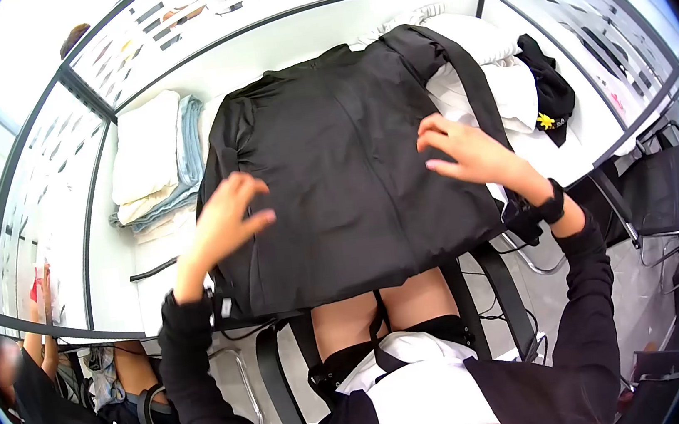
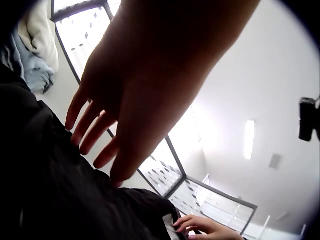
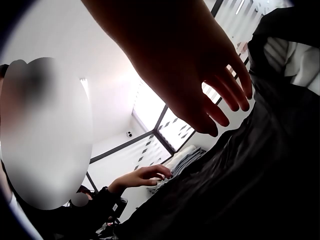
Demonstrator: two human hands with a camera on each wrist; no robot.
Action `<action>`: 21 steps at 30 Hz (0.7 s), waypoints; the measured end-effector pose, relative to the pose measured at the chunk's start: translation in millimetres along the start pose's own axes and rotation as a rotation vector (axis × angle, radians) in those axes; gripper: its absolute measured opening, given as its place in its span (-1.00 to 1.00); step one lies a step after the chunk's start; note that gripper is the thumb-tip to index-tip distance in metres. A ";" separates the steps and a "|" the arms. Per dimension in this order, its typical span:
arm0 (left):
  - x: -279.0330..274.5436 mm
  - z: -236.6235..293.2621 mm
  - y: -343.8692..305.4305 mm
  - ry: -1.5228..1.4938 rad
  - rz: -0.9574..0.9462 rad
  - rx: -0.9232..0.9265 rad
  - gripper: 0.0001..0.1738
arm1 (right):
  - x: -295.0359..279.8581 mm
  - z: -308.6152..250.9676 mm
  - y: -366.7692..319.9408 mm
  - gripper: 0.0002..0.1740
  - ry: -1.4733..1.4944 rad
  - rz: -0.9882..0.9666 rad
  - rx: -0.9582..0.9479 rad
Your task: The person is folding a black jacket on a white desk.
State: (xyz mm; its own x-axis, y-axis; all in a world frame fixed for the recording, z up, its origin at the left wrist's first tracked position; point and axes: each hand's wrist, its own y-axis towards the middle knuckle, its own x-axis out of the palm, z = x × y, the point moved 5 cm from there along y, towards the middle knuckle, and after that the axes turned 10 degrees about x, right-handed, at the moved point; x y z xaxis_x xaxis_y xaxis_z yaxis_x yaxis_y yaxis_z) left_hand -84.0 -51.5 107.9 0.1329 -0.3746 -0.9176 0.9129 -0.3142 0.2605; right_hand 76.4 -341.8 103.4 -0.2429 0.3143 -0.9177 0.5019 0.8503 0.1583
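A black jacket (image 1: pixel 326 171) lies spread over the table, its collar end away from the person and its hem at the near edge. One sleeve (image 1: pixel 467 80) runs down along its right side, over white cloth. Over the jacket's left part is my left hand (image 1: pixel 231 216), fingers loosely bent and apart, with nothing between them. My right hand (image 1: pixel 467 151) is over the right part, fingers likewise spread and holding nothing. In the left wrist view the left fingertips (image 2: pixel 85 145) point down close over the dark fabric. The right fingertips (image 3: pixel 242 104) hang near the fabric in the right wrist view.
Folded white and blue clothes (image 1: pixel 150 150) are stacked on the left. White garments (image 1: pixel 502 93) and a black cap-like item with a yellow flower (image 1: pixel 548 96) lie at right. Framed clear panels (image 1: pixel 41 238) edge the table. Another person (image 1: pixel 61 411) sits at lower left; a black chair (image 1: pixel 667 187) stands right.
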 end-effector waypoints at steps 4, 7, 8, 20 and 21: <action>26.8 52.2 -47.8 -0.081 -0.107 -0.009 -0.37 | 7.6 6.2 -47.5 -0.63 0.091 0.008 0.154; 36.2 73.9 -69.2 -0.073 -0.149 -0.059 -0.26 | 8.8 13.6 -77.6 -0.56 0.132 0.057 0.227; 35.5 80.0 -71.6 -0.051 -0.148 -0.051 -0.25 | 13.2 19.2 -85.7 -0.39 0.164 0.027 0.249; 31.3 78.6 -87.9 -0.153 0.253 -0.152 -0.69 | 25.7 20.4 -135.1 -0.43 0.320 0.273 0.285; 28.9 77.5 -88.9 -0.134 0.314 -0.171 -0.71 | 26.6 20.5 -135.1 -0.46 0.310 0.283 0.294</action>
State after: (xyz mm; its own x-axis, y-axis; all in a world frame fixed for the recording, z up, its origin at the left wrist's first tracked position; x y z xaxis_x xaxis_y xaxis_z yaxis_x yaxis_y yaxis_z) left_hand -191.2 -102.0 81.5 0.3755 -0.5437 -0.7506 0.8883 -0.0199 0.4589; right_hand 19.2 -456.9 50.1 -0.2758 0.6635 -0.6955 0.7854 0.5727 0.2349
